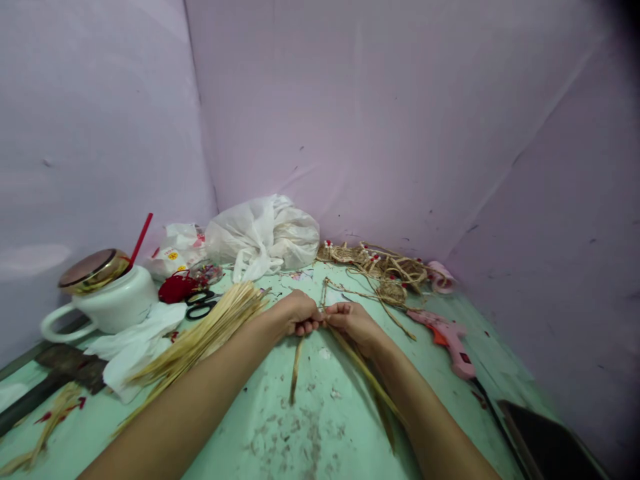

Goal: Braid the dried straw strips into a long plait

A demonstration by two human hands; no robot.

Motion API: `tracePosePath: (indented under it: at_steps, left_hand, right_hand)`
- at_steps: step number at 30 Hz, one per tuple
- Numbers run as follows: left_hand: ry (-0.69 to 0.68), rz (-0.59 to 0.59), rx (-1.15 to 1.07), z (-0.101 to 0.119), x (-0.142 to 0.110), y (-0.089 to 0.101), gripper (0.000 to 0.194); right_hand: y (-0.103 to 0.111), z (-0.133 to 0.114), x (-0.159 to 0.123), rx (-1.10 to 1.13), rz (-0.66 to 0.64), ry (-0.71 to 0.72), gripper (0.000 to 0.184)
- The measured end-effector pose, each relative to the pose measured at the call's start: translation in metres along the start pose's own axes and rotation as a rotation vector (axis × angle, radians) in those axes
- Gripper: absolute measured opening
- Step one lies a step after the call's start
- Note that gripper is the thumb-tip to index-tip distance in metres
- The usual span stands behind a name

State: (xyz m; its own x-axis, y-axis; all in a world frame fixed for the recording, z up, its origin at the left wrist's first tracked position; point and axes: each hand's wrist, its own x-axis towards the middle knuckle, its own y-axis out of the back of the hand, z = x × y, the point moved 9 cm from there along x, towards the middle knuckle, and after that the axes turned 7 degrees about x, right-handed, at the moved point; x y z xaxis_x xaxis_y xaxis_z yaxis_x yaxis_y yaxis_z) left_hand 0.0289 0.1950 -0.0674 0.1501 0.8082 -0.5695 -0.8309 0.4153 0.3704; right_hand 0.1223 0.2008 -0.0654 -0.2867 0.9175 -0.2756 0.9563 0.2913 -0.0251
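My left hand and my right hand meet over the middle of the table, fingers closed on a straw-coloured braid. Loose fibre strands hang from my right hand toward me, and a single strand drops below my left hand. Beyond the fingers a thin finished length of braid runs away and bends to the right. The exact crossing of the strands is hidden by my fingertips. Beside my left forearm lies a bundle of dry fibre strips.
Left: a white mug with a lid and red straw, a hammer, black scissors, a red pincushion-like item. Back: a white plastic bag and braided pieces. Right: a pink glue gun with its cord, a dark flat object.
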Motion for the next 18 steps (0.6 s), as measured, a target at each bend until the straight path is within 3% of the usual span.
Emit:
tracePosePath:
  at_steps: [5,9,13,18]
  left_hand:
    - [-0.011,0.183,0.108,0.006,-0.008,0.008,0.016]
    - [-0.023,0.206,0.044,0.008,-0.012,0.005,0.018]
    - [-0.035,0.173,-0.090,0.007,-0.013,0.002,0.017]
    - [-0.055,0.157,-0.140,0.001,-0.009,0.002,0.019]
  right_hand:
    - [0.006,-0.024,-0.005,-0.569,0.173,0.210,0.007]
    - [0.009,-0.045,-0.021,-0.889,0.326,0.189,0.012]
    - [0.005,-0.052,-0.034,-0.985,0.383,0.121,0.012]
    - [-0.012,-0.048,-0.044,-0.987,0.361,0.192,0.014]
